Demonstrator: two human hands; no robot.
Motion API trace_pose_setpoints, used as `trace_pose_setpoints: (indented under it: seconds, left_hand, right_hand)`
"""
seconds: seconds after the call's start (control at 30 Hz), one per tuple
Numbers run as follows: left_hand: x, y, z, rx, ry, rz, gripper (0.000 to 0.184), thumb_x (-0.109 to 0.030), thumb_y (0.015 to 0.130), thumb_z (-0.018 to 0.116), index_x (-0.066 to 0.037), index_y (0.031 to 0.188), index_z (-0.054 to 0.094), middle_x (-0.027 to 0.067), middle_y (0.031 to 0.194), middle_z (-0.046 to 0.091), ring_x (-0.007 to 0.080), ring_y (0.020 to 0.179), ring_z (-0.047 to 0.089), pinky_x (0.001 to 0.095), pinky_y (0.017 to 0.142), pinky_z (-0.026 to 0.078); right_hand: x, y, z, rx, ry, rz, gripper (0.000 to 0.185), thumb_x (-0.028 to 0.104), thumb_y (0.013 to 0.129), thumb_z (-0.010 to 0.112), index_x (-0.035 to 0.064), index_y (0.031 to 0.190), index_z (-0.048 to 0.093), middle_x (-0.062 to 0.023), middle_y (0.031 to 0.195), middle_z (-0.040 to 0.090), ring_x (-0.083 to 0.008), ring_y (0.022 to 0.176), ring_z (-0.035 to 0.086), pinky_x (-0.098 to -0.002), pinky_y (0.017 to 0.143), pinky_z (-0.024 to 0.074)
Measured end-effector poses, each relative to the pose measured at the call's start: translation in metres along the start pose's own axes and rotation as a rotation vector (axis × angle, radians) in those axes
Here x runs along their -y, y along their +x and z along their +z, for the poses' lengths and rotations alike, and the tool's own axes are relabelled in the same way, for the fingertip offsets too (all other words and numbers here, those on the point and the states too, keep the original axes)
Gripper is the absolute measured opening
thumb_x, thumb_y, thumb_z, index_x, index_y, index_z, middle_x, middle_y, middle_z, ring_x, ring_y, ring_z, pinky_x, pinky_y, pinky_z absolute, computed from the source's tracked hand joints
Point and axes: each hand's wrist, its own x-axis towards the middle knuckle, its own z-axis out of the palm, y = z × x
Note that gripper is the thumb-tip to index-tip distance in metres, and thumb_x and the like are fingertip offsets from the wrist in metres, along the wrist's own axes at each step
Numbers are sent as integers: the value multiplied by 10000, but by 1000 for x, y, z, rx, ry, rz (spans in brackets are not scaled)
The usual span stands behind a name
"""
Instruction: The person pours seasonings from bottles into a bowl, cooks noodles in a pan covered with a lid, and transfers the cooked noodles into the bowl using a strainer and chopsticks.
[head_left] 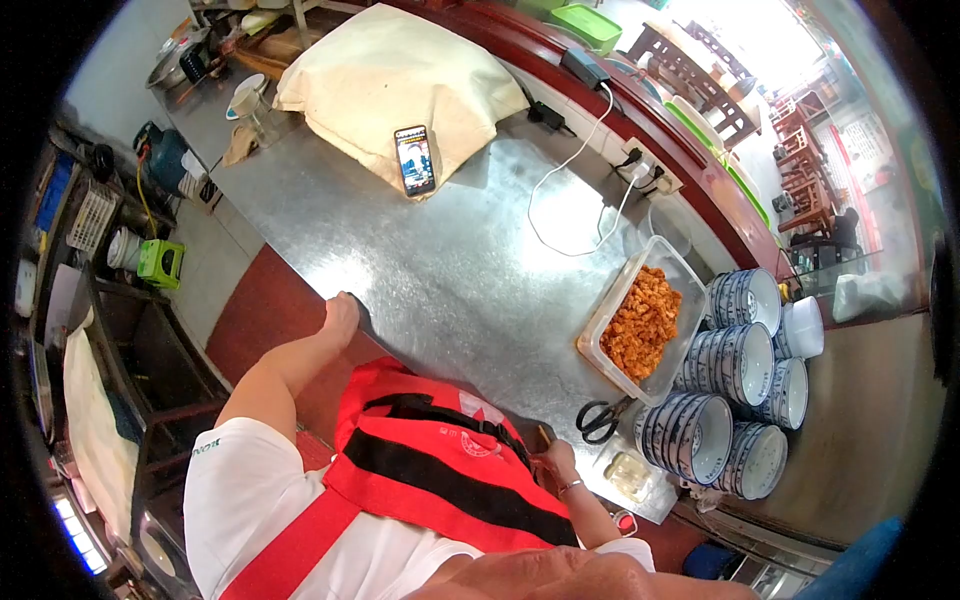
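Right hand (558,462) partly hidden by the red apron (440,450), phone (415,160) text unreadably small

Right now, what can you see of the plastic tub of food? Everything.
The plastic tub is translucent, roughly rectangular, with rounded corners and a rim. It sits upright, uncovered, on the metal-looking table, holding lumpy orange-red food. Stacked bowls are beside it and scissors lie near its close corner; I can't tell whether either touches it.
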Motion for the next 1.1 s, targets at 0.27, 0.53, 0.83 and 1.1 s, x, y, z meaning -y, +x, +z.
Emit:
trace_pose_setpoints:
  seconds: [0.27, 0.53, 0.83, 1.1]
  left_hand:
    - [1, -3, 1, 8, 59, 70, 121, -165, 813, 568, -94, 847, 660, 71, 855, 605, 156, 714, 631, 280, 565, 485]
    - [-2, 2, 10, -9, 29, 0, 127, -165, 817, 549, -95, 837, 653, 75, 847, 602, 154, 706, 621, 272, 555, 478]
    - [-3, 1, 1, 6, 6, -21, 136, -164, 823, 543, -112, 818, 668, 69, 833, 609, 153, 694, 625, 278, 553, 479]
    - [-2, -2, 7, -64, 51, 16, 132, -147, 823, 535, -112, 798, 661, 63, 811, 607, 157, 694, 628, 277, 574, 487]
  right_hand:
    - [11, -13, -16, 36, 17, -35, 487, 405, 583, 807, -30, 764, 682, -225, 770, 660, -357, 746, 661, -400, 664, 510]
    - [10, -8, -14, 74, 53, -11, 464, 383, 593, 804, -32, 757, 680, -238, 789, 656, -357, 750, 659, -404, 660, 506]
    - [16, -15, -23, 40, 37, -55, 534, 426, 575, 819, -44, 783, 674, -237, 802, 660, -368, 766, 660, -399, 663, 507]
    - [12, -13, -17, 18, 69, -28, 575, 458, 562, 822, -52, 780, 672, -242, 805, 658, -371, 769, 657, -403, 666, 509]
